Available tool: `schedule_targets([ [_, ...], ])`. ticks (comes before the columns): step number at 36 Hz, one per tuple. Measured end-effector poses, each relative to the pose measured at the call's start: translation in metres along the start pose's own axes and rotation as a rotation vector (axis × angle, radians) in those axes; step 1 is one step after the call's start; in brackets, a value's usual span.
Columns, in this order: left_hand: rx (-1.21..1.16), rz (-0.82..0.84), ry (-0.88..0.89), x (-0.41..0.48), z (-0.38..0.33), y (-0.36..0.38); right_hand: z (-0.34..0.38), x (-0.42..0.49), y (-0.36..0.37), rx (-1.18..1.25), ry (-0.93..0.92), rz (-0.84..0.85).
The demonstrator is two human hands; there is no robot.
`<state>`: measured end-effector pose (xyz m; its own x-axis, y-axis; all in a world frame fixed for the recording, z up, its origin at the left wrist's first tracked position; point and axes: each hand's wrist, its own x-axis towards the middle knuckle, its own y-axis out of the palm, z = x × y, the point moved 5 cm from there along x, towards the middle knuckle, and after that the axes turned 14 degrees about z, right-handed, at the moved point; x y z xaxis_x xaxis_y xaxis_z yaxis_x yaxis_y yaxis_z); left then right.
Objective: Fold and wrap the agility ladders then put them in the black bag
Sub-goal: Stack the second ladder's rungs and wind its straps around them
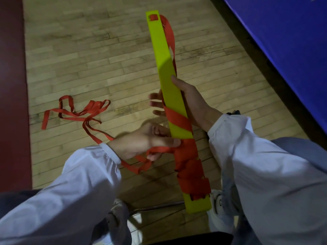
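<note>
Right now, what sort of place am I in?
Probably a gym or sports hall: wooden strip floor with a dark red band, a blue mat or banner at the side, and yellow agility ladder rungs.

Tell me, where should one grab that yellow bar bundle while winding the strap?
Take the yellow bars at the bare middle, from the right edge, as the right hand does: flat and narrow, a hand closes round it, and the red strap covers the lower end.

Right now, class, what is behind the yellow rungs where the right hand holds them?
Fingers of the right hand poke out past the left edge of the yellow rungs. The rest of them is covered by the rungs.
</note>
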<state>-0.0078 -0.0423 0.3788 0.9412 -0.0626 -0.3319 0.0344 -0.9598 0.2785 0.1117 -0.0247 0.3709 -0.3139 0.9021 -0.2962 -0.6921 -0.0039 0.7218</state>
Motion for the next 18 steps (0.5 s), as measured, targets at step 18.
schedule_targets([
  [18, 0.147, -0.122, -0.437, 0.002, 0.029, 0.000, -0.011, -0.001, 0.019, 0.249, 0.164, 0.217],
])
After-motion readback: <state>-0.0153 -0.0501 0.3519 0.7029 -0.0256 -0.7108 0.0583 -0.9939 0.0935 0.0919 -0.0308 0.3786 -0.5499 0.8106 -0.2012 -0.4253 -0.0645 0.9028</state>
